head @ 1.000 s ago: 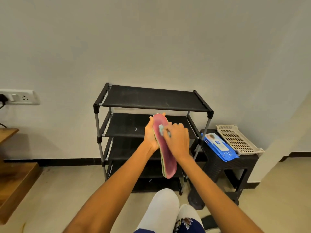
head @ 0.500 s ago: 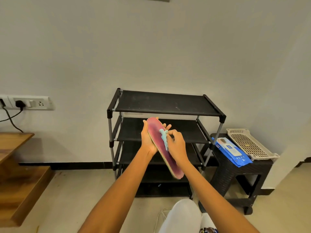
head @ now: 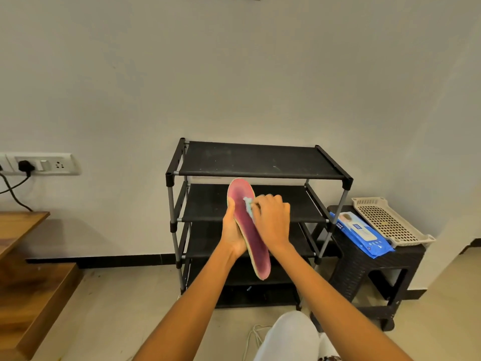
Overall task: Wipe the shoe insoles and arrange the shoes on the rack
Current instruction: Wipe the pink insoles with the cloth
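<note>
Against a plain white wall stands the black four-tier metal shoe rack. Before it, the left hand grips a pink foam insole upright, while the right hand fingers pinch a pale blue wipe against it.

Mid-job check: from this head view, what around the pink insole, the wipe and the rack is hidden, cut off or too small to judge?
- Light blue wipe, head view: mostly covered by the right hand; its size is unclear.
- Pink shoe insole: underside faces away, behind the left hand.
- Black four-tier shoe rack: lower shelves partly blocked by both hands and forearms.
- Shoes: none identifiable; white shapes at the bottom edge are cut off.
- Blue wet-wipe packet: print too small to read.
</note>
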{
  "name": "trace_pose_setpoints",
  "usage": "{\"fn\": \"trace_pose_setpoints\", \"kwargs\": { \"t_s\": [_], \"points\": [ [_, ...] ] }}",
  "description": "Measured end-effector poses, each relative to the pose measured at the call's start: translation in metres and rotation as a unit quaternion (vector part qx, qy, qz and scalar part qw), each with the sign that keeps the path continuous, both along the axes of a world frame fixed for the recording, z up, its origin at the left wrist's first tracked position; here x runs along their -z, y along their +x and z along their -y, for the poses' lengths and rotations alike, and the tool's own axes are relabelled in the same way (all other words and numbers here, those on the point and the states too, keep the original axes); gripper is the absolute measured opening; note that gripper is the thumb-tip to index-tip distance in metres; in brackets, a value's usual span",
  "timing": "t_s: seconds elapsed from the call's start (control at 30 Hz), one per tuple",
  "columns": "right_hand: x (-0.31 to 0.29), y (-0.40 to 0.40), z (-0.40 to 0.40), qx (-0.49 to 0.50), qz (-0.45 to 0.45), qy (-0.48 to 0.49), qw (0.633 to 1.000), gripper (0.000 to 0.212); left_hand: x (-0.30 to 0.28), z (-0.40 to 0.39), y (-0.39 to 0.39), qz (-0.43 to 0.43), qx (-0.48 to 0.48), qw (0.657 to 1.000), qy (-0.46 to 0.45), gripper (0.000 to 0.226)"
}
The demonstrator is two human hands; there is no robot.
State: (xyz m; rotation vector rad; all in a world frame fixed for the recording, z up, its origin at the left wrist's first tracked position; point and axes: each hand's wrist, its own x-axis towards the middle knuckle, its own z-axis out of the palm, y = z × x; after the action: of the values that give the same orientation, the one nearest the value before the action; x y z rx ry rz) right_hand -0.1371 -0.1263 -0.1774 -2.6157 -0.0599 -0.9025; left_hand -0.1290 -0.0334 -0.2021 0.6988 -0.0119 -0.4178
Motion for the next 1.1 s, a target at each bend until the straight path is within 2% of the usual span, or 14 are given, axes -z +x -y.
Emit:
{"fn": "trace_pose_setpoints", "kwargs": {
  "t_s": [0.1, 0.17, 0.27, 0.33, 0.4, 0.47, 0.63, 0.73, 0.77, 0.87, 0.93, 1.0, 1.1],
  "points": [
    [0.012, -0.017, -0.012, -0.044, -0.014, 0.017, 0.999, 0.015, 0.0, -0.004, 0.002, -0.021, -0.003, 1.0, 0.003, 0.061],
    [0.022, -0.035, -0.019, -0.074, 0.011, 0.009, 0.997, 0.014, 0.008, -0.01, 0.004, -0.043, 0.0, 0.999, -0.01, 0.07],
    [0.028, -0.056, -0.023, -0.143, 0.059, -0.085, 0.984, 0.024, 0.021, -0.018, 0.006, -0.068, -0.006, 0.998, -0.017, 0.076],
    [0.017, -0.042, -0.016, -0.109, 0.054, -0.131, 0.984, 0.033, 0.019, -0.017, 0.003, -0.053, -0.001, 0.998, -0.022, 0.073],
    [0.001, -0.016, -0.006, -0.057, 0.008, -0.102, 0.993, 0.033, 0.014, -0.011, 0.0, -0.026, -0.001, 1.0, 0.003, 0.066],
    [-0.006, -0.001, -0.003, -0.048, -0.023, -0.085, 0.995, 0.027, 0.005, -0.007, 0.0, -0.013, -0.001, 1.0, 0.015, 0.065],
    [0.009, -0.027, -0.021, -0.139, -0.018, -0.014, 0.99, 0.018, 0.007, -0.021, 0.012, -0.042, -0.028, 0.999, -0.011, 0.07],
    [0.011, -0.035, -0.016, -0.205, -0.064, -0.048, 0.976, 0.021, 0.02, -0.027, 0.012, -0.06, -0.019, 0.998, -0.023, 0.07],
    [0.007, -0.03, -0.014, -0.194, -0.051, -0.039, 0.979, 0.023, 0.023, -0.026, 0.01, -0.057, -0.017, 0.998, -0.024, 0.064],
    [-0.009, -0.001, -0.007, -0.1, -0.019, 0.08, 0.992, 0.016, 0.016, -0.019, 0.005, -0.018, 0.008, 1.0, -0.023, 0.045],
    [-0.021, 0.017, -0.002, -0.05, -0.016, 0.101, 0.994, 0.016, 0.008, -0.014, 0.001, -0.008, 0.018, 1.0, -0.009, 0.041],
    [-0.027, 0.029, 0.0, -0.042, -0.029, 0.036, 0.998, 0.021, 0.003, -0.013, 0.0, 0.004, 0.016, 1.0, -0.001, 0.042],
    [-0.026, 0.025, -0.01, -0.088, -0.056, -0.055, 0.993, 0.024, 0.001, -0.015, 0.008, 0.007, 0.002, 1.0, -0.011, 0.05]
  ]
}}
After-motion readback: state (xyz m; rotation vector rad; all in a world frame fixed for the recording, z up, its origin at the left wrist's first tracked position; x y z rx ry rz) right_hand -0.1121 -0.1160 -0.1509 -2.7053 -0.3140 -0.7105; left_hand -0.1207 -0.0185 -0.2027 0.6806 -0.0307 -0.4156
